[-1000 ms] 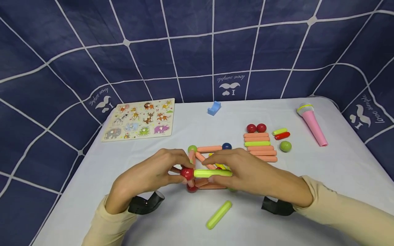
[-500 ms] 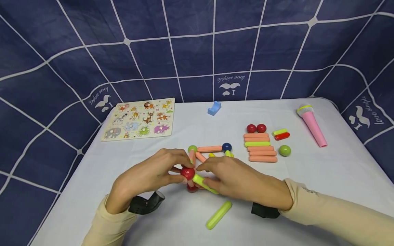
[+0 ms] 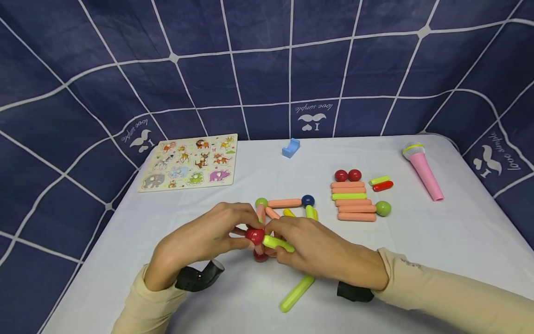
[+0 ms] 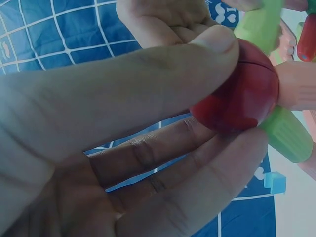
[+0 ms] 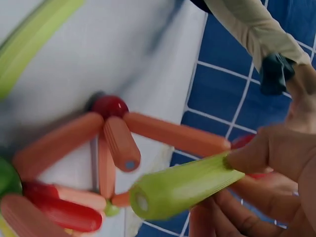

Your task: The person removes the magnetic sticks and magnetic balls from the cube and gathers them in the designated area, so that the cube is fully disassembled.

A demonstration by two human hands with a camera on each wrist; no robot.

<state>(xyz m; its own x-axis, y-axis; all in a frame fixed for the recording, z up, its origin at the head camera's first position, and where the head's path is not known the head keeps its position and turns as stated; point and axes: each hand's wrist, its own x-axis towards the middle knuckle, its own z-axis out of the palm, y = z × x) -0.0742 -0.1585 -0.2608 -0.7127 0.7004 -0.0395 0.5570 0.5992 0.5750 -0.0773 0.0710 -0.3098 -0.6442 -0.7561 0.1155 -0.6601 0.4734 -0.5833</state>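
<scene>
In the head view my left hand point(image 3: 206, 236) pinches a red ball point(image 3: 254, 235) between thumb and fingertips, above the left side of a ball-and-rod frame. My right hand point(image 3: 321, 246) pinches a light green rod point(image 3: 277, 243), one end at the red ball. The left wrist view shows that red ball point(image 4: 247, 94) joined to an orange rod point(image 4: 298, 85) and green rods. Below, the frame has orange rods point(image 3: 284, 203), a green ball point(image 3: 261, 202), a dark blue ball point(image 3: 308, 200) and a red corner ball point(image 3: 260, 256). Its near right part is hidden by my right hand.
A loose green rod point(image 3: 296, 294) lies nearest me. To the right are a row of rods point(image 3: 354, 208), two red balls point(image 3: 348, 175), short rods point(image 3: 381, 183), a green ball point(image 3: 383, 208) and a pink microphone point(image 3: 425, 174). Farther back lie an animal puzzle point(image 3: 189, 162) and a blue block point(image 3: 291, 148).
My right hand has moved left, and the green rod has swung from level to slanting towards me. The green ball on the right has rolled to the orange rods' ends. My left hand stays put.
</scene>
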